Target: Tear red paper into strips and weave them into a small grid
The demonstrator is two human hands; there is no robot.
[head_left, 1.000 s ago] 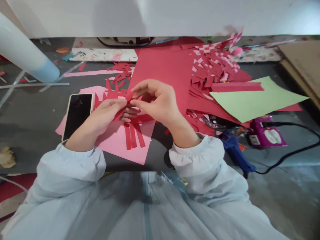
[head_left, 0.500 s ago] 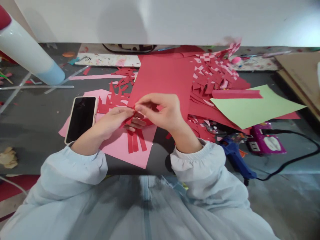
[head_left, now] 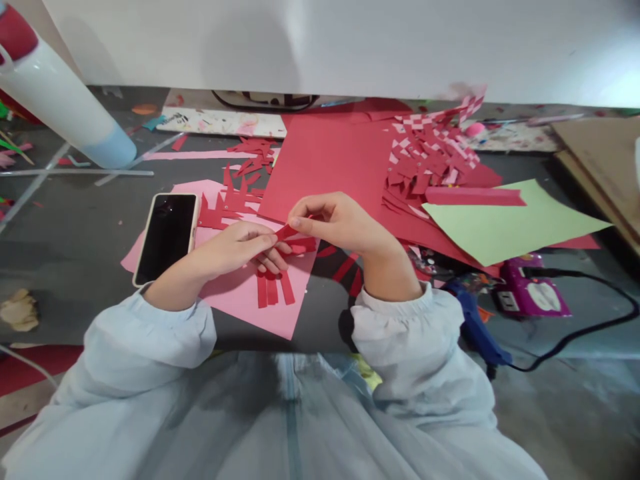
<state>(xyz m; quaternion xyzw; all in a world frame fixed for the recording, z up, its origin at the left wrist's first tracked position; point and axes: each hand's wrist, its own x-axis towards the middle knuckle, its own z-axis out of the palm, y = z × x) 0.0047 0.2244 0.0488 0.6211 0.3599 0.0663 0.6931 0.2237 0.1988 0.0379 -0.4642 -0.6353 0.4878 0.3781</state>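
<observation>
A small red paper strip stretches between my two hands. My left hand pinches its near end between thumb and forefinger, the other fingers curled below. At the strip's far end, my right hand closes thumb and fingertips on it. More red paper pieces show just behind the fingers, partly hidden. Beneath my hands lies a pink paper sheet bearing several loose red strips. Red cut pieces with pointed ends rest on its upper part. A large red sheet lies just beyond.
A phone lies left on the pink sheet. A white bottle stands far left. Right are woven red-and-pink paper pieces, a light green sheet, a blue glue gun and a purple box with a black cable.
My right hand has moved slightly right, away from my left, and the red strip now shows between them. The whole view has shifted a little.
</observation>
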